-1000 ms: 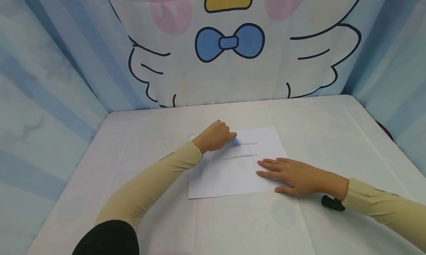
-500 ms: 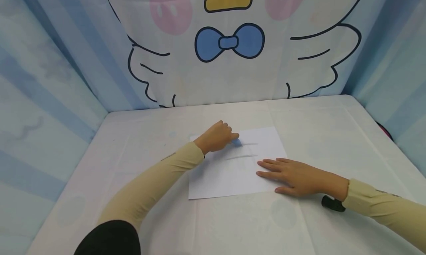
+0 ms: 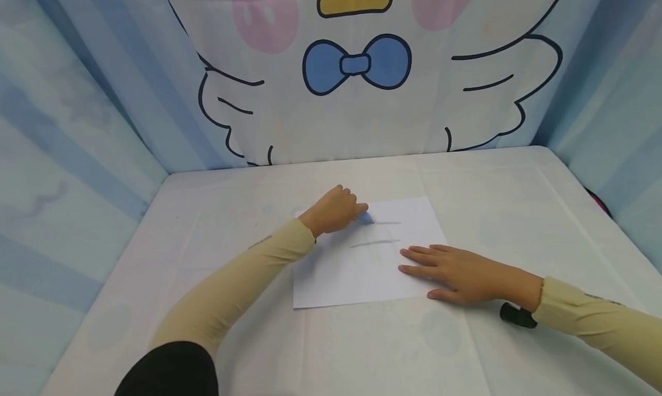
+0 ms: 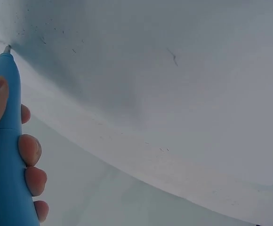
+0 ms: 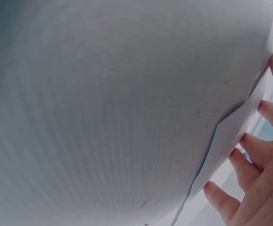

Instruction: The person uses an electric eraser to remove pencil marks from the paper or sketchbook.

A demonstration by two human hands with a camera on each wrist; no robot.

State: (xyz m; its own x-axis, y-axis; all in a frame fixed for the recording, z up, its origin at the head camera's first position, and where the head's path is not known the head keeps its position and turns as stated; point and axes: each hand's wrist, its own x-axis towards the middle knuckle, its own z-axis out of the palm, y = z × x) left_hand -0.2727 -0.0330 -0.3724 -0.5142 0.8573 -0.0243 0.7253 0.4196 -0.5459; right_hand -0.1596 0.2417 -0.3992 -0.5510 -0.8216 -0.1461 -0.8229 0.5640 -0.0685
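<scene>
My left hand [image 3: 335, 211] grips a thick blue pen-shaped electric eraser [image 4: 5, 108], thumb on one side and fingers curled round the other. Its narrow grey tip meets the paper near a faint line in the left wrist view. The white sheet of paper [image 3: 346, 284] lies on the table with two grey pencil lines; the tip is at the left end of the upper line [image 3: 389, 223], above the lower line [image 3: 374, 243]. My right hand [image 3: 460, 275] rests flat, fingers spread, on the sheet's right edge. Its fingers [image 5: 252, 153] touch the paper in the right wrist view.
Small dark crumbs [image 4: 74, 50] are scattered around the tip. A white cloth covers the table [image 3: 362, 350]. A printed curtain [image 3: 357, 120] hangs behind the far edge, and blue curtains [image 3: 77, 126] flank the sides. Something black [image 3: 519, 315] sits under my right wrist.
My left hand has made a small move right with the electric eraser, then back left and slightly away along the upper line. The right hand has stayed in place on the paper.
</scene>
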